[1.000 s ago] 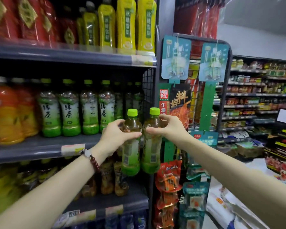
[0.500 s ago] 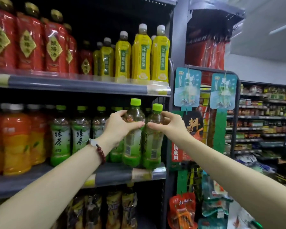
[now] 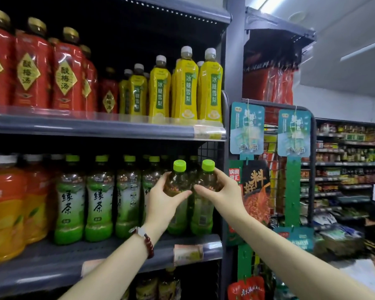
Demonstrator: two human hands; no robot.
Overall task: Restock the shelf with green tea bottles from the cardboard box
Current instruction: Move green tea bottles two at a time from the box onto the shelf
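**Two bottles reach the shelf's right end**

At the shelf's (image 3: 117, 252) right end, by the front edge, the left hand (image 3: 160, 204) grips one bottle (image 3: 178, 187) and the right hand (image 3: 223, 195) another (image 3: 206, 185). A second ago both hung below shelf level, out in the aisle; now they stand over it beside the green tea row (image 3: 100, 198). Setting down looks imminent. No box is in view.

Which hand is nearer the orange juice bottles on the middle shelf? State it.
Left. The left hand grips a green tea bottle, several green bottles right of the orange juice bottles. The right hand grips the next green tea bottle, farther right, by the shelf's end.
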